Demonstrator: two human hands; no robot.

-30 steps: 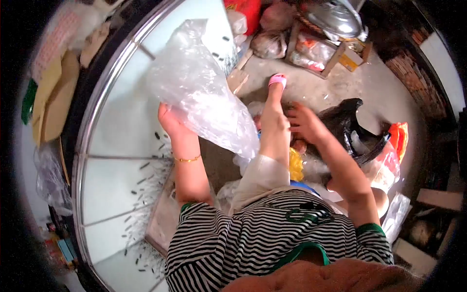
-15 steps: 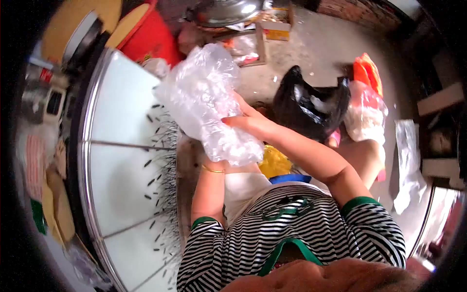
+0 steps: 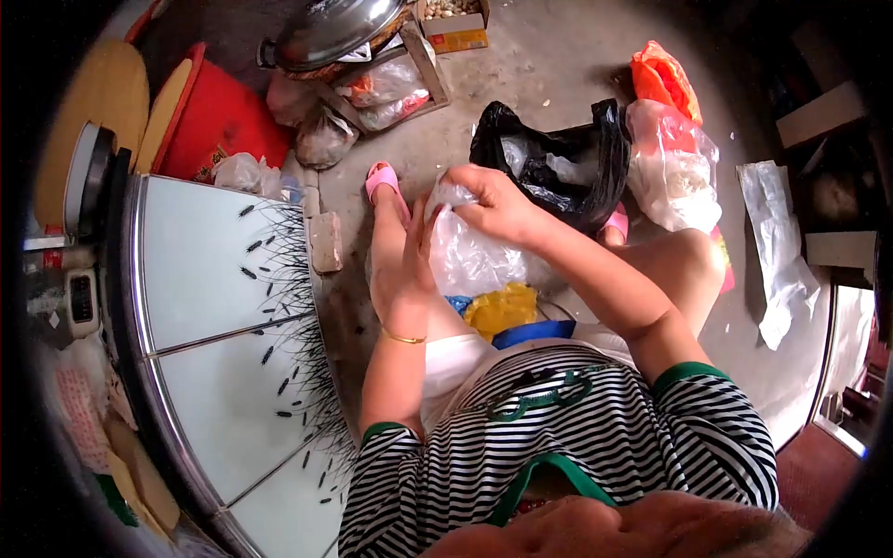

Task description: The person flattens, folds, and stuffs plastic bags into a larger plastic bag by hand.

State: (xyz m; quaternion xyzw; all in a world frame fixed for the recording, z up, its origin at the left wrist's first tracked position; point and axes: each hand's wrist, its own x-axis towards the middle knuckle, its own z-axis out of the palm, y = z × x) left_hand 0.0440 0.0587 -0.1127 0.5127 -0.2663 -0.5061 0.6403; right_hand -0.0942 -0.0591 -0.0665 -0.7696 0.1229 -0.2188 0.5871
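A clear plastic bag (image 3: pixel 476 253) hangs between my knees, its top bunched up at my hands. My right hand (image 3: pixel 498 203) is closed on that gathered top, thumb and fingers pinching the film. On the other side my left hand (image 3: pixel 419 256), with a gold bangle at the wrist, grips the bag's edge; part of its fingers is turned away from view. Just below the bag, yellow plastic (image 3: pixel 502 310) and a blue piece (image 3: pixel 532 333) lie by my lap. Beyond my right hand an open black plastic bag (image 3: pixel 595 191) stands on the floor with clear plastic inside.
To the left is a glass-topped cabinet (image 3: pixel 223 270). A red container (image 3: pixel 228 126) and a lidded pan (image 3: pixel 339 33) stand behind it. An orange bag (image 3: pixel 665 79), a clear bag with whitish contents (image 3: pixel 674 172) and a flat plastic sheet (image 3: pixel 777 251) lie to the right.
The clear plastic bag has come down from beside the cabinet to between my knees, and its top is now bunched. Both hands have moved closer together; the view has shifted.
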